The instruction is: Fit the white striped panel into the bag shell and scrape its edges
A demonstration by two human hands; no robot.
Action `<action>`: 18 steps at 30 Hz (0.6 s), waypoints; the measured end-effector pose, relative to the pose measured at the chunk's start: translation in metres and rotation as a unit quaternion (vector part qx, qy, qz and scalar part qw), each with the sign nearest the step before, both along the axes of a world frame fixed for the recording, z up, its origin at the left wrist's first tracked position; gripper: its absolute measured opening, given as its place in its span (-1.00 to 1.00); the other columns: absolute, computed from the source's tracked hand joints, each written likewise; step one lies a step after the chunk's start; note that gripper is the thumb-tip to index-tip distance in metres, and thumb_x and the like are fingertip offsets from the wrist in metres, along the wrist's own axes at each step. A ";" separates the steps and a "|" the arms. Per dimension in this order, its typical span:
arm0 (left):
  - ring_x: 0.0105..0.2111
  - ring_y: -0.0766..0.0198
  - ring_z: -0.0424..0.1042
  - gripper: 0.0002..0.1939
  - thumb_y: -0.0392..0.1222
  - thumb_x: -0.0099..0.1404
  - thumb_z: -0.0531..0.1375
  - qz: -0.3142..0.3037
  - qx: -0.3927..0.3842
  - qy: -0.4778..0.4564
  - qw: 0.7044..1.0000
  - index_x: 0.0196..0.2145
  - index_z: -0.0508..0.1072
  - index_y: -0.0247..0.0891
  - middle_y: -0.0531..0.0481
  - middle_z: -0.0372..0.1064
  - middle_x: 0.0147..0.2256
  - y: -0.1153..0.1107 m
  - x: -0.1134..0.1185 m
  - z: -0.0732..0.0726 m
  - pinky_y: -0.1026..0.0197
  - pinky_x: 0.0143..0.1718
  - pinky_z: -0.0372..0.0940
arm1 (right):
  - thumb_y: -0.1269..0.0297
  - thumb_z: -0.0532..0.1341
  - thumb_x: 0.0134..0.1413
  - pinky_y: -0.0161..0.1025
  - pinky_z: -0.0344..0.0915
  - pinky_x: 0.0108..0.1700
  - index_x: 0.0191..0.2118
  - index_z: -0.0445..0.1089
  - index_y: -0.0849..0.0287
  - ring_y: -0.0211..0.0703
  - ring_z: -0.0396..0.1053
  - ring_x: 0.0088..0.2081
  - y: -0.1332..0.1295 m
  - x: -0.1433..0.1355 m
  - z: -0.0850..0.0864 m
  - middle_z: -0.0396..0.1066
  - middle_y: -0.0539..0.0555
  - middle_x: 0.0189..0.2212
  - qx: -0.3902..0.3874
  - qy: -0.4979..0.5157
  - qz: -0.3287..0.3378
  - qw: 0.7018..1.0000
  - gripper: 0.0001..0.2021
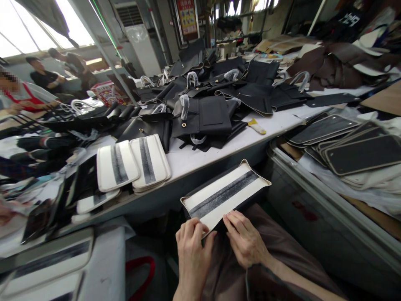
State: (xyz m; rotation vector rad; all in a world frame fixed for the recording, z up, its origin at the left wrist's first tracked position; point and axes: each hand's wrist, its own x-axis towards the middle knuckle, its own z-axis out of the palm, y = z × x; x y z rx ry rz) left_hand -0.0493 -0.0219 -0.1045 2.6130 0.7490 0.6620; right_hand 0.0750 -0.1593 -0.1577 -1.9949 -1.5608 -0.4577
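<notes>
A white rectangular panel (230,192) with a dark band down its middle lies over my lap, set into a black leather piece that shows along its edges. It looks like the base of a bag, its corners standing up a little. My left hand (194,246) pinches the near left corner between thumb and fingers. Along the near edge, my right hand (246,238) presses with bent fingers and grips the rim; its thumb is mostly hidden.
Black leather bags (200,117) are heaped on the white table ahead, near a yellow-handled brush (257,126). White banded panels (117,165) are stacked at left. A metal-edged bin (300,184) at right holds dark panels (365,152). Co-workers (26,94) sit at far left.
</notes>
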 end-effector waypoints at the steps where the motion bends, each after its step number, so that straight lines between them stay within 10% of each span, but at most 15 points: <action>1: -0.16 0.09 0.36 -0.95 -0.22 0.28 0.23 0.002 0.003 0.005 1.000 -0.36 0.43 -0.18 -0.05 0.37 -0.22 0.000 -0.003 -0.002 0.01 -0.09 0.20 | 0.57 0.09 0.20 0.09 0.37 0.17 0.20 0.24 0.49 0.14 0.19 0.19 0.001 0.000 0.000 0.35 0.33 0.06 0.003 0.000 -0.002 1.000 -0.55; 18: 0.06 -0.01 0.25 -0.87 -0.11 0.30 0.23 0.012 -0.050 -0.042 0.998 -0.36 0.47 -0.19 -0.14 0.33 -0.01 0.008 -0.011 -0.030 -0.07 0.04 0.24 | 0.52 0.05 0.29 -0.19 0.40 0.16 0.04 0.43 0.32 -0.13 0.44 -0.02 0.023 -0.015 0.000 0.54 0.10 -0.16 0.056 -0.035 0.006 0.998 -0.69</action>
